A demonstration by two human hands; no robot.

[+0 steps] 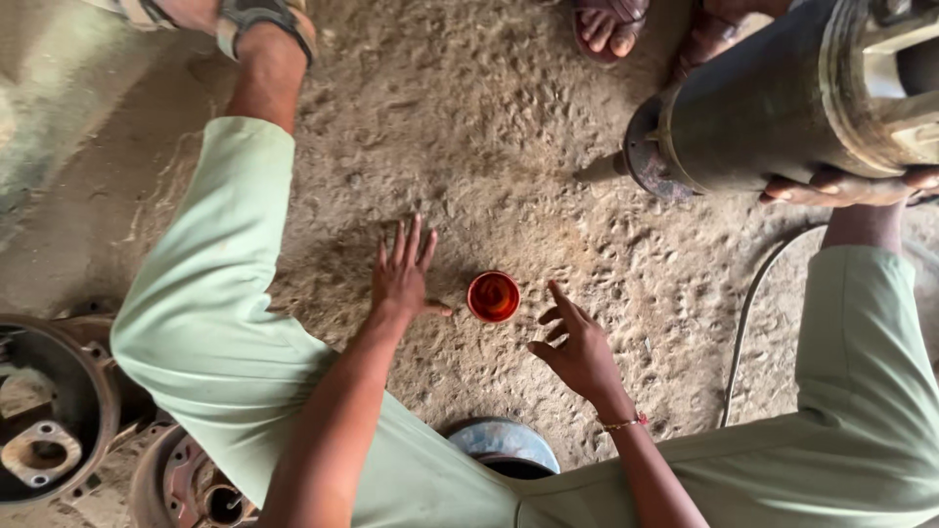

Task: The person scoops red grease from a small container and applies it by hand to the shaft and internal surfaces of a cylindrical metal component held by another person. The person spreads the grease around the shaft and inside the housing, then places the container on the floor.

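Note:
A small red cup (494, 296) with orange-red liquid in it stands on the rough dirt floor between my hands. My left hand (403, 274) lies palm down on the ground just left of the cup, fingers spread, its thumb close to the rim. My right hand (577, 347) hovers to the right of the cup and a little nearer me. Its index finger points toward the cup and the other fingers are loosely curled. Neither hand holds anything or touches the cup.
A big dark metal cylinder (773, 108) with a pointed end lies at the upper right, over a bare foot (851, 186). A thin cable (748, 313) curves beside it. Rusty round metal housings (44, 430) sit at the lower left, and a blue round part (504, 442) near me. Another person's sandalled foot (606, 24) is at the top.

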